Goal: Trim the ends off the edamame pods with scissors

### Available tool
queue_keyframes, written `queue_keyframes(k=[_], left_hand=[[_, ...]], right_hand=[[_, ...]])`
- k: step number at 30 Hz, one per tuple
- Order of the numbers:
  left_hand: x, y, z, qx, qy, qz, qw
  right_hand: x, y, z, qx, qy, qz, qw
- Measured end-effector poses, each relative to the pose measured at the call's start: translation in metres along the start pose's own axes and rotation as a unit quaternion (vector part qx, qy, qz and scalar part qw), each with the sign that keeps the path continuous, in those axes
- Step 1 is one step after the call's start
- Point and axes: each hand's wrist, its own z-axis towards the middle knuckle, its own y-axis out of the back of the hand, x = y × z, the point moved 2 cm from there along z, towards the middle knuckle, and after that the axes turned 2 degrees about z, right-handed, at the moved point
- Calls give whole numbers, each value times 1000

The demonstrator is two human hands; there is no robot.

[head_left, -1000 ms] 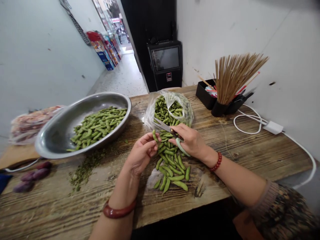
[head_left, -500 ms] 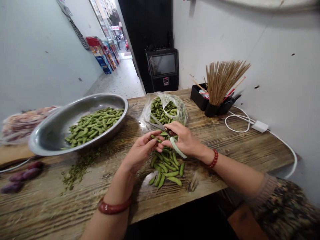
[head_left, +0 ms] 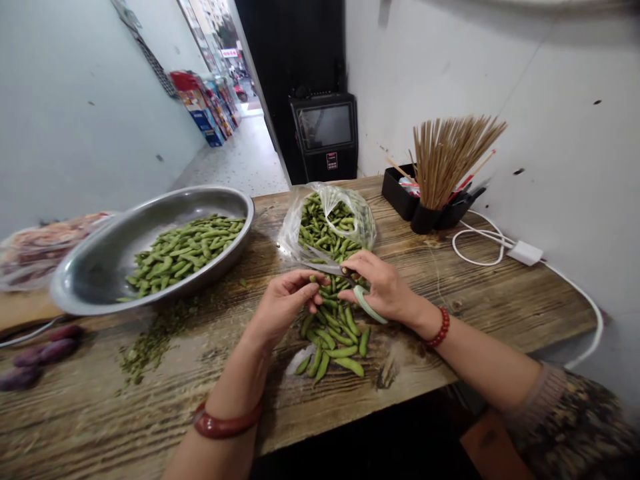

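Observation:
My left hand pinches a green edamame pod between thumb and fingers. Wrapped round the pale green handles of a pair of scissors is my right hand; the blades point left, just above and beside the pinched pod. Below both hands lies a loose pile of edamame pods on the table. Behind them, a clear plastic bag stands open, full of more pods. A large steel basin at the left holds a heap of pods.
Trimmed green scraps lie beside the basin on the wooden table. Purple sweet potatoes and a bag of meat are at far left. Wooden skewers stand in a black holder, near a white cable.
My right hand and the scissors have shifted slightly right, away from my left hand, and the blades now lie flatter. My left hand still pinches a pod.

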Motion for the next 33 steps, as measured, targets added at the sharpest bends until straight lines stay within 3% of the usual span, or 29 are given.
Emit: queue_keyframes(k=[8,33], left_hand=[[1,-2,-1,15,-2,49,999],[-2,-13,-5,-7,-15,43,999]], right_hand=[[-9,3,3,50,23,-21,998],[-6,-5,-1,81,34,5,996]])
